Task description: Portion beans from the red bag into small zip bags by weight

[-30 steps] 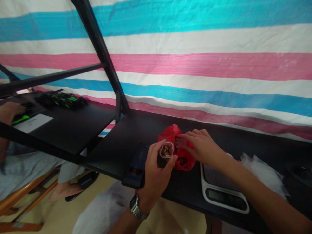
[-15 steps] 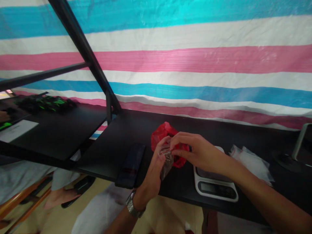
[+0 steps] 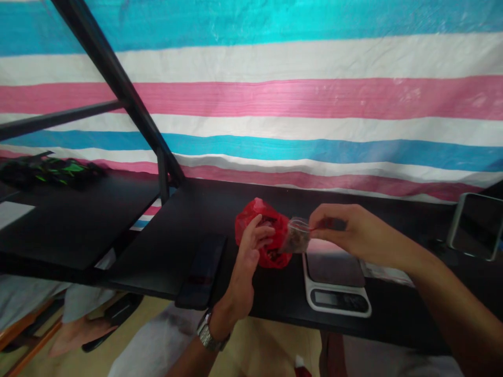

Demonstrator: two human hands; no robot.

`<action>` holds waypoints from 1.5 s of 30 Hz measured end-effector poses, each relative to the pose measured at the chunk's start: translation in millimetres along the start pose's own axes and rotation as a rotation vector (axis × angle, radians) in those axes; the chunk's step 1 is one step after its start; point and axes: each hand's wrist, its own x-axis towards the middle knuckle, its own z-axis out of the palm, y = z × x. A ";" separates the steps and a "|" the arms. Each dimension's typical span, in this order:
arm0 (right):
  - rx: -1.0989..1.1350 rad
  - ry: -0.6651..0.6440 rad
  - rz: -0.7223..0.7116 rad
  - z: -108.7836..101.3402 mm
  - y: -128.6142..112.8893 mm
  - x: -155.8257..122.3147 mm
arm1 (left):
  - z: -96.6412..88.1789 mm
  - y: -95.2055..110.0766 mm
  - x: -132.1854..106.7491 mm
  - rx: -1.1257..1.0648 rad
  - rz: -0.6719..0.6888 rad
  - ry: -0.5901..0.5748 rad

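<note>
My right hand [image 3: 349, 233] pinches the top of a small clear plastic bag [image 3: 297, 236] with brown bits inside, holding it just above the left edge of a white kitchen scale [image 3: 336, 277]. Beside the small bag, my left hand [image 3: 251, 251], a metal watch on its wrist, has loosely curled fingers that rest against a crumpled red plastic bag [image 3: 261, 233] lying on the black table [image 3: 196, 209]. Nothing shows inside the left fingers.
A dark phone [image 3: 202, 269] lies at the table's front edge, left of my left hand. A tablet-like screen [image 3: 475, 225] stands at the far right. A second black table [image 3: 78, 220] on the left carries black-and-green items [image 3: 51, 170]. A striped tarp hangs behind.
The small clear bag passed from my left hand to my right, which carried it rightwards over the scale. My left hand dropped back onto the red bag. The view shifted right.
</note>
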 end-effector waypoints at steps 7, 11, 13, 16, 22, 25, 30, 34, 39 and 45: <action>-0.005 -0.013 0.276 -22.3 68.0 -40.2 | -5.4 4.6 0.1 0.078 0.020 0.088; -0.189 0.034 0.268 -18.1 94.5 -46.4 | -2.5 10.3 -3.3 0.191 0.026 0.088; -0.228 0.098 0.242 -20.3 102.3 -45.8 | -1.6 9.4 -1.9 0.287 0.087 0.102; -0.251 0.224 0.216 -28.2 111.2 -46.2 | 0.1 9.6 2.0 0.492 0.206 0.115; -0.338 0.325 0.204 -38.6 120.3 -50.5 | 5.6 18.7 2.9 0.698 0.432 0.054; -0.330 0.343 0.196 -37.3 118.1 -50.0 | 5.9 18.8 0.6 0.726 0.488 0.027; -0.272 0.281 0.200 -31.8 110.0 -48.5 | 4.8 16.2 -1.1 0.741 0.514 0.025; -0.249 0.216 0.196 -28.9 104.2 -47.9 | 3.7 18.4 -0.8 0.744 0.527 0.017; -0.275 0.125 0.198 -28.0 102.4 -48.4 | -1.2 19.1 -0.7 0.753 0.547 -0.028; -0.263 0.032 0.191 -22.0 106.7 -50.0 | -6.0 18.4 -6.4 0.781 0.577 -0.142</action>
